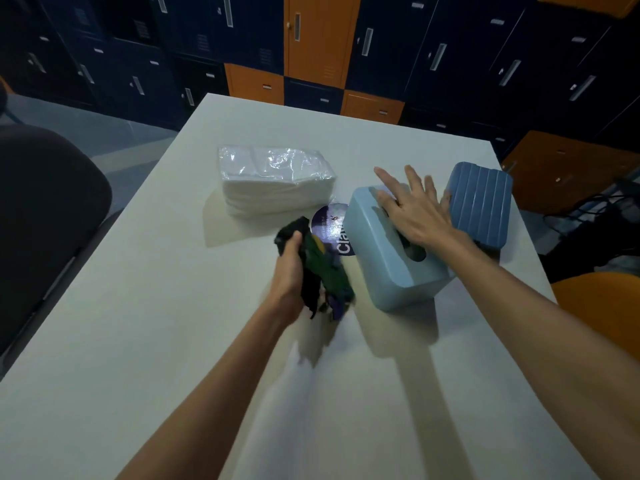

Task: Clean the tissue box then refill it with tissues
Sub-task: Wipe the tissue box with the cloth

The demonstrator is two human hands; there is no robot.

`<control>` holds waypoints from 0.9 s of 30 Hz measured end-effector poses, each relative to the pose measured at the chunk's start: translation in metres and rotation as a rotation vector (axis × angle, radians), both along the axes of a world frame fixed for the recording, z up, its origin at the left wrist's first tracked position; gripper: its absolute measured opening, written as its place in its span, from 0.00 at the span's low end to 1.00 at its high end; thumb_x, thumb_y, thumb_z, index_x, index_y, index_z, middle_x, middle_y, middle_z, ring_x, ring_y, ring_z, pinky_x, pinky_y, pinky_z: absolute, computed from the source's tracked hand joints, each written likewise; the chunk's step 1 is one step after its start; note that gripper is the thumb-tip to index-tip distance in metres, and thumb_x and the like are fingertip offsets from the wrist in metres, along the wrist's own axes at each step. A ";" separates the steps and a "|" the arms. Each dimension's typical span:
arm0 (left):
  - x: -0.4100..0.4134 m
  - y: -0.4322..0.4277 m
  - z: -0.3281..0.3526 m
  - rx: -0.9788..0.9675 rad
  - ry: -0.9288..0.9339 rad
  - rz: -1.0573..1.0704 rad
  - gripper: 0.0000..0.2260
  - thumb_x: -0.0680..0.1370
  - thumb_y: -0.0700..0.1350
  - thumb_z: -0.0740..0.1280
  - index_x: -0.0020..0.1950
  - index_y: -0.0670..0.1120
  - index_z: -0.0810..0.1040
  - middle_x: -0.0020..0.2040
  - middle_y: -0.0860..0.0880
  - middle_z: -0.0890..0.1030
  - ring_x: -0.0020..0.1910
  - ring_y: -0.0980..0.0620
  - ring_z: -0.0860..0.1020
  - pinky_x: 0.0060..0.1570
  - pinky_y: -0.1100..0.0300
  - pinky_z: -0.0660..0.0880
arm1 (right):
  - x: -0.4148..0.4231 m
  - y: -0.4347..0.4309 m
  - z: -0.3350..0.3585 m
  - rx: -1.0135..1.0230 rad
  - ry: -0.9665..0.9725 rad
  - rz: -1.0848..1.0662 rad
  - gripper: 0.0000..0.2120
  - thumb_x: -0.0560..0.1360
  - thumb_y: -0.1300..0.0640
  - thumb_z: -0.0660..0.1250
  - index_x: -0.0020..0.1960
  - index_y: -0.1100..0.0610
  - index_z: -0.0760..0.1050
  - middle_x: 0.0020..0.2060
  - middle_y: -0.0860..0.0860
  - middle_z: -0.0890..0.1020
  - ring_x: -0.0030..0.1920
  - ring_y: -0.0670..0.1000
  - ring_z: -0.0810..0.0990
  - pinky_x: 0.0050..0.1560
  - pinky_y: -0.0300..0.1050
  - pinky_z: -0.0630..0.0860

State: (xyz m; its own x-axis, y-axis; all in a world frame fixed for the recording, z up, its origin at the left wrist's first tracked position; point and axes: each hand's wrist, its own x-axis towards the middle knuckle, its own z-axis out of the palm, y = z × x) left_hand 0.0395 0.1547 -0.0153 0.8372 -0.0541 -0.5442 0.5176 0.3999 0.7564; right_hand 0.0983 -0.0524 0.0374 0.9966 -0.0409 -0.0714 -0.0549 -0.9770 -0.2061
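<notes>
Tissue box under a flat palm, cloth in the other hand

Lettering shows on only one thing: a round purple sticker (327, 223) on the white surface (173, 341) reads "Cla" in white before the light blue plastic tissue box (391, 268) cuts it off. The smaller print is too blurred to read. The box sits right of centre, with its slotted face up and the slot partly covered by the right hand (415, 209), which lies on it with fingers straight and spread, its grip open. Just beside the box on its right is a darker blue ribbed plastic panel (479, 206). The left hand (289, 271) has its grip closed round a dark crumpled cloth (325, 271), motion-blurred, just left of the box. A clear-wrapped pack of white tissues (273, 178) rests farther back.
</notes>
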 end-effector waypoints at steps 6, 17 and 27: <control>0.013 0.002 0.006 -0.036 -0.012 0.000 0.21 0.82 0.55 0.56 0.41 0.41 0.78 0.36 0.42 0.81 0.32 0.46 0.79 0.40 0.57 0.76 | -0.006 -0.011 -0.009 -0.039 0.017 0.015 0.24 0.78 0.32 0.40 0.74 0.30 0.48 0.78 0.49 0.48 0.77 0.58 0.44 0.72 0.68 0.41; 0.057 -0.086 -0.016 0.038 -0.015 -0.218 0.35 0.64 0.70 0.59 0.61 0.49 0.80 0.55 0.46 0.84 0.56 0.44 0.81 0.63 0.46 0.75 | 0.002 -0.002 -0.014 -0.031 0.014 -0.212 0.25 0.79 0.34 0.38 0.75 0.33 0.46 0.78 0.51 0.47 0.77 0.61 0.43 0.71 0.69 0.44; -0.017 -0.076 -0.005 0.084 -0.129 -0.123 0.29 0.70 0.65 0.59 0.65 0.51 0.77 0.61 0.47 0.81 0.60 0.47 0.79 0.63 0.50 0.73 | 0.002 0.002 -0.014 -0.053 -0.010 -0.209 0.24 0.80 0.36 0.39 0.76 0.35 0.47 0.78 0.53 0.48 0.77 0.62 0.44 0.70 0.69 0.44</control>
